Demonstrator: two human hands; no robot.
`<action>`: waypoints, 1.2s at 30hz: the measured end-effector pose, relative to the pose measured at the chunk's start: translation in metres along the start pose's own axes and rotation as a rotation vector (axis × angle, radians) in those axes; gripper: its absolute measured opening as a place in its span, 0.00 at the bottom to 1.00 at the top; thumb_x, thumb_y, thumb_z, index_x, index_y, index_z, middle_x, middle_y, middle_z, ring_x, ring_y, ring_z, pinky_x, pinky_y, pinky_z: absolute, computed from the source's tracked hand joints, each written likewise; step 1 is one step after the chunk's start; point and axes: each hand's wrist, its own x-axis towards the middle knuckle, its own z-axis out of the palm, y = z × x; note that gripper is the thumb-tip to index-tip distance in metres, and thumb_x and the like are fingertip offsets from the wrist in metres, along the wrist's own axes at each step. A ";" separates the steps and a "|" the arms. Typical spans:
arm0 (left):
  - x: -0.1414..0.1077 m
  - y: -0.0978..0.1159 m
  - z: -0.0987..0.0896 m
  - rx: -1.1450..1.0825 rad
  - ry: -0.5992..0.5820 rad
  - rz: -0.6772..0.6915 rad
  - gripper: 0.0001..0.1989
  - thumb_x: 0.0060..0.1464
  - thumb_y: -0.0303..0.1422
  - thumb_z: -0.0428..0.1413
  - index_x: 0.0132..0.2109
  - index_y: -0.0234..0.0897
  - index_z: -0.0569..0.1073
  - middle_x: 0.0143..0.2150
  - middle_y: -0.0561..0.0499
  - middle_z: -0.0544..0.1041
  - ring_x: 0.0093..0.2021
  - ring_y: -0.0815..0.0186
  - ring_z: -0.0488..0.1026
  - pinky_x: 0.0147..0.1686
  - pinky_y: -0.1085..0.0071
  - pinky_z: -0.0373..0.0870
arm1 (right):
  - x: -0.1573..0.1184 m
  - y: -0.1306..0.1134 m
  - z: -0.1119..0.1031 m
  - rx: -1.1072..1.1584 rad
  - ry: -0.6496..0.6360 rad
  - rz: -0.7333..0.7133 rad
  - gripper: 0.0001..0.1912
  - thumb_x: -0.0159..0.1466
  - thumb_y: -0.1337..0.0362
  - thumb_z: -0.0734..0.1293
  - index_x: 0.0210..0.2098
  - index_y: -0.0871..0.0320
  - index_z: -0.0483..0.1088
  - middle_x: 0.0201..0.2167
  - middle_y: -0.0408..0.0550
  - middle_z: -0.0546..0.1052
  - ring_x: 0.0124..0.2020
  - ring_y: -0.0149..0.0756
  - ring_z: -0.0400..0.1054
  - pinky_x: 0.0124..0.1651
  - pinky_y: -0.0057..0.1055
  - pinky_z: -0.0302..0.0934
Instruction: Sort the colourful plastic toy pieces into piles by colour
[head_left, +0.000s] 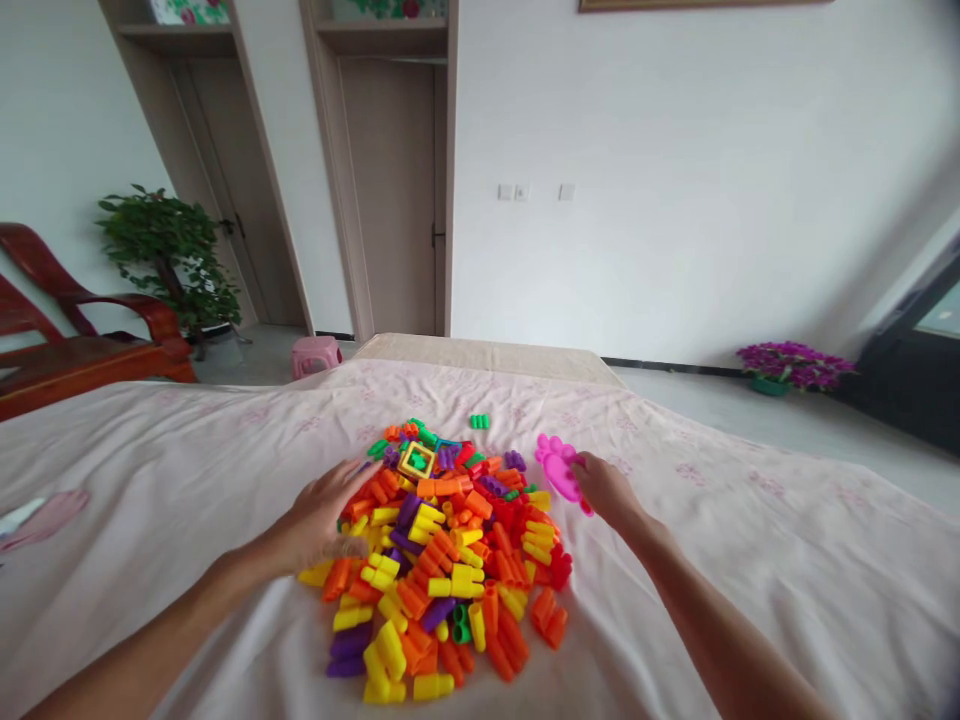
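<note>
A heap of plastic building pieces (450,540) in orange, yellow, purple, red and green lies on the cloth. My left hand (330,515) rests at the heap's left side, fingers spread and curved over its edge, with nothing visible in the grasp. At the right of the heap, my right hand (600,485) grips a pink flower-shaped plastic piece (559,470) by its near edge. On top of the pile sits a yellow square piece (416,460) with a green middle. Slightly apart at the back lies a small green piece (479,422).
A pale patterned cloth (712,560) covers the surface. Pink fabric (56,510) lies at far left. Beyond stand a wooden chair (82,310), a pink stool (315,354), a leafy plant (169,250) and purple flowers (799,363) on the floor.
</note>
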 end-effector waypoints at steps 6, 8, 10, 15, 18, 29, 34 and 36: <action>-0.076 0.071 0.072 0.233 0.189 -0.058 0.67 0.31 0.59 0.63 0.72 0.45 0.38 0.72 0.35 0.45 0.68 0.36 0.46 0.60 0.39 0.49 | -0.041 -0.003 0.024 0.486 -0.089 0.112 0.15 0.63 0.55 0.59 0.30 0.59 0.68 0.18 0.45 0.73 0.13 0.29 0.61 0.19 0.26 0.49; -0.073 0.097 0.083 0.254 0.303 -0.015 0.63 0.37 0.56 0.63 0.72 0.44 0.38 0.72 0.34 0.44 0.68 0.37 0.47 0.60 0.41 0.50 | -0.048 -0.006 0.029 0.656 -0.087 0.119 0.15 0.62 0.54 0.59 0.28 0.59 0.66 0.14 0.43 0.70 0.12 0.29 0.59 0.17 0.26 0.48; -0.063 0.117 0.086 0.256 0.358 0.057 0.58 0.41 0.49 0.63 0.72 0.45 0.40 0.72 0.36 0.42 0.68 0.38 0.48 0.60 0.43 0.51 | -0.053 -0.009 0.033 0.781 -0.103 0.115 0.15 0.61 0.53 0.61 0.26 0.58 0.64 0.12 0.41 0.67 0.12 0.29 0.58 0.16 0.26 0.47; -0.035 0.139 0.089 0.250 0.357 0.167 0.48 0.43 0.45 0.63 0.69 0.49 0.54 0.73 0.39 0.39 0.67 0.36 0.47 0.58 0.40 0.52 | -0.058 -0.008 0.047 0.903 -0.097 0.151 0.17 0.56 0.50 0.64 0.26 0.59 0.64 0.14 0.39 0.65 0.14 0.27 0.57 0.18 0.25 0.47; -0.016 0.146 0.094 0.203 0.369 0.206 0.42 0.45 0.42 0.62 0.67 0.47 0.60 0.73 0.40 0.38 0.68 0.37 0.45 0.59 0.41 0.53 | -0.059 -0.008 0.054 0.859 -0.064 0.149 0.17 0.55 0.50 0.65 0.27 0.59 0.65 0.16 0.39 0.66 0.17 0.27 0.58 0.20 0.24 0.48; 0.062 0.152 0.091 -0.038 0.473 0.118 0.25 0.48 0.30 0.59 0.55 0.42 0.71 0.69 0.42 0.48 0.68 0.46 0.48 0.63 0.50 0.54 | -0.063 -0.048 0.049 0.986 -0.221 0.149 0.12 0.54 0.56 0.62 0.27 0.59 0.66 0.18 0.42 0.71 0.17 0.31 0.64 0.17 0.25 0.53; 0.086 0.134 0.080 -0.140 0.577 0.015 0.23 0.48 0.30 0.59 0.53 0.39 0.71 0.65 0.40 0.54 0.67 0.50 0.53 0.63 0.53 0.54 | -0.047 -0.088 0.035 1.023 -0.204 0.113 0.10 0.55 0.57 0.61 0.27 0.58 0.65 0.17 0.42 0.70 0.16 0.31 0.64 0.15 0.25 0.54; 0.097 0.120 0.070 -0.160 0.633 -0.043 0.22 0.47 0.31 0.60 0.52 0.39 0.71 0.62 0.41 0.58 0.65 0.52 0.55 0.63 0.54 0.55 | -0.038 -0.108 0.030 0.985 -0.177 0.040 0.10 0.57 0.57 0.60 0.27 0.57 0.63 0.16 0.41 0.68 0.16 0.31 0.63 0.16 0.25 0.53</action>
